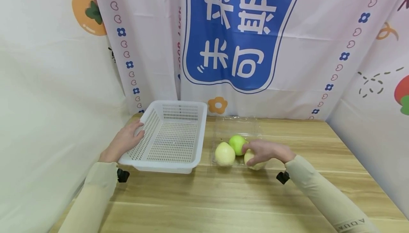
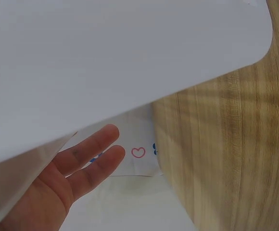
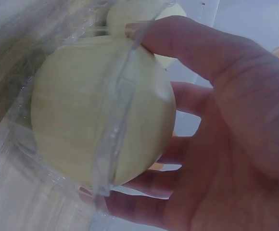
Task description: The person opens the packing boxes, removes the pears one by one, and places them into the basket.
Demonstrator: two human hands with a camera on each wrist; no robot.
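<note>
At the right side of the clear container (image 1: 236, 126), your right hand (image 1: 262, 150) holds a pale fruit (image 3: 143, 118), with the thumb and curled fingers set around it. In the right wrist view, the container's plastic edge crosses the fruit. A second pale fruit (image 1: 225, 154) and a green fruit (image 1: 237, 144) lie to its left, in the same container.

Your left hand (image 1: 125, 140) rests at the left rim of the white basket (image 1: 172, 141); two fingers extend loosely below that rim. The basket stands left of the container on the wooden table (image 1: 230, 199).

Step in hand, as judged: securing the fruit. The next move calls for even finger pressure and a vertical lift clear of the plastic edge. Caution: sideways pull could drag the container.
</note>
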